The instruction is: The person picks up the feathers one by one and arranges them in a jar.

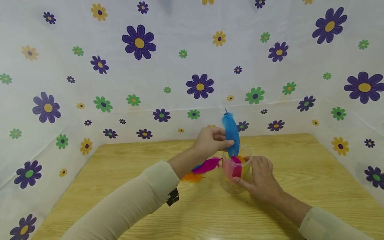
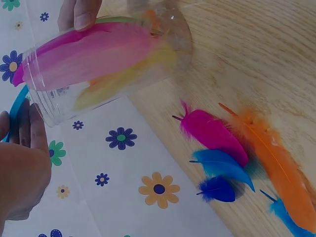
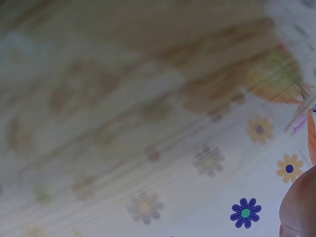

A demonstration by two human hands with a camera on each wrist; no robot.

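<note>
Between the thumb and fingers of my left hand (image 1: 211, 141), a bright blue feather (image 1: 231, 131) is pinched upright, its lower end at the mouth of a clear jar (image 1: 230, 187). My right hand (image 1: 264, 178) grips the jar's right side, thumb across the front. Inside the jar stand a magenta feather (image 1: 236, 167), a yellow feather (image 2: 111, 88) and other coloured ones. The left wrist view shows the jar sideways, with only part of the blue feather visible by the left fingers. The right wrist view is mostly blurred; part of a hand appears at its lower right.
Loose feathers lie on the wooden table (image 1: 135, 206) left of the jar: magenta (image 2: 215, 133), orange (image 2: 274, 158), light blue (image 2: 224, 165), dark blue (image 2: 218, 189) and another blue one (image 2: 289, 217). A white flower-print cloth (image 1: 168, 66) surrounds the table's back and sides.
</note>
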